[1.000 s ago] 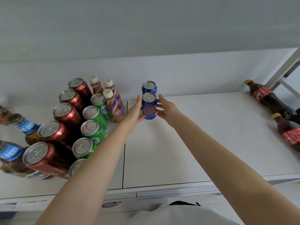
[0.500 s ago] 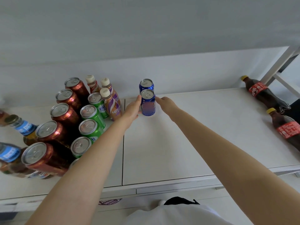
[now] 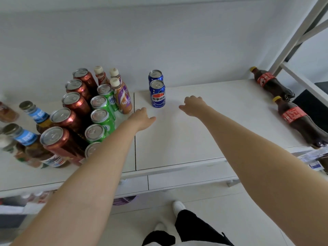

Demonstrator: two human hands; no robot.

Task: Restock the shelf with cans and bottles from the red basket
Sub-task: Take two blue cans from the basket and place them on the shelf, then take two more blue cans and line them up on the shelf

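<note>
**Both empty, fingers slack**

My left hand [image 3: 142, 118] and right hand [image 3: 193, 106] hover mid-frame over the white shelf [image 3: 195, 142], loosely curled, holding nothing. Just above and between them, the front blue can [image 3: 158, 96] stands upright, with the rear blue can [image 3: 155, 75] close behind.

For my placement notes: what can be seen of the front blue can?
The front blue can looks like metal: blue, with a red, white and blue round logo, white characters and a silver lid. It stands upright on the white shelf, in front of a second blue can. The left hand and right hand are clear of it.
</note>
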